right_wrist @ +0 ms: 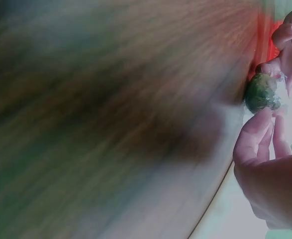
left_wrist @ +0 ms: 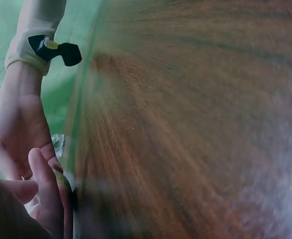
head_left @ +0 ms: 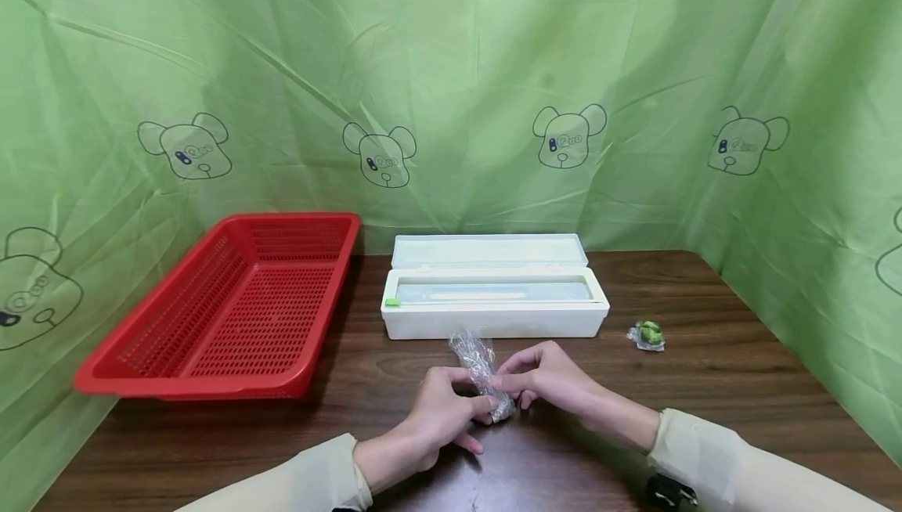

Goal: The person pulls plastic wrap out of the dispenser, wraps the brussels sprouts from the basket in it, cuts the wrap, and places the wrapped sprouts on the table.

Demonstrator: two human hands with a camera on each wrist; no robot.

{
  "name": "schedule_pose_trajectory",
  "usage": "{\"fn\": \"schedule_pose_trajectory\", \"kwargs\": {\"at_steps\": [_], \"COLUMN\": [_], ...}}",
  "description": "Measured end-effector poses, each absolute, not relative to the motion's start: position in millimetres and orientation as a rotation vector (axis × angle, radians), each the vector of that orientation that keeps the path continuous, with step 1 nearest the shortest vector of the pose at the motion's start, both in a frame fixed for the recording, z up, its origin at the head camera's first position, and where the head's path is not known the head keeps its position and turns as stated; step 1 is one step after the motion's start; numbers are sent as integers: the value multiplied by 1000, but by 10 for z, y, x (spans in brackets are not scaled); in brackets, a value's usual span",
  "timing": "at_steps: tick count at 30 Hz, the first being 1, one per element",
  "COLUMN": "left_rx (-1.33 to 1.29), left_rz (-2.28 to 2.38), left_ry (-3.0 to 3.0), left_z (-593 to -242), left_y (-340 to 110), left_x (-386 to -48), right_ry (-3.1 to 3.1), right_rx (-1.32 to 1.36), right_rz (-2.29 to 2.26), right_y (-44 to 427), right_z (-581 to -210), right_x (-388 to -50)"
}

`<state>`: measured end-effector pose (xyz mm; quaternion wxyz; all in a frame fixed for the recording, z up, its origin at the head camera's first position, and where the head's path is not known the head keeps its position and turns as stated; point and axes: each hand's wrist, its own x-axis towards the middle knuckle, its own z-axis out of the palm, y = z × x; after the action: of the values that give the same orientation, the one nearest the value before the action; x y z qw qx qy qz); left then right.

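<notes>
At the front middle of the table, both hands meet at a small, round green thing wrapped in clear cling film. Its exact kind is hard to tell through the film. My left hand grips the wrapped thing between thumb and fingers. From the right side, my right hand pinches the film beside it with thumb and fingertips. Loose, crumpled film sticks up above the hands toward the white box. The left wrist view shows mostly tabletop, with the hands hiding most of the bundle.
Behind the hands stands a long white cling film dispenser, its lid raised and a roll inside. A red slotted basket sits at the left. Another film-wrapped green piece lies on the right. Green curtain surrounds the wooden table.
</notes>
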<state>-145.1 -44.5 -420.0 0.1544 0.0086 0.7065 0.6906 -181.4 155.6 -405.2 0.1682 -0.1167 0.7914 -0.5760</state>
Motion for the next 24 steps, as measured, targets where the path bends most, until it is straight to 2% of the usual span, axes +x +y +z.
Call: {"fn": "schedule_pose_trajectory", "kwargs": {"at_steps": [6, 24], "left_rx": [-36, -164], "left_rz": [2039, 2090], "left_ry": [2011, 1962], "left_z": [-4187, -4187], "left_y": [-438, -380], "left_x": [-1401, -1378], "right_ry": [2368, 2248], "right_rx": [-382, -118], "right_rz": [-1560, -1620], "right_y": [1516, 1364], "right_z": [-4096, -4049], "right_x": [-1865, -1991]}}
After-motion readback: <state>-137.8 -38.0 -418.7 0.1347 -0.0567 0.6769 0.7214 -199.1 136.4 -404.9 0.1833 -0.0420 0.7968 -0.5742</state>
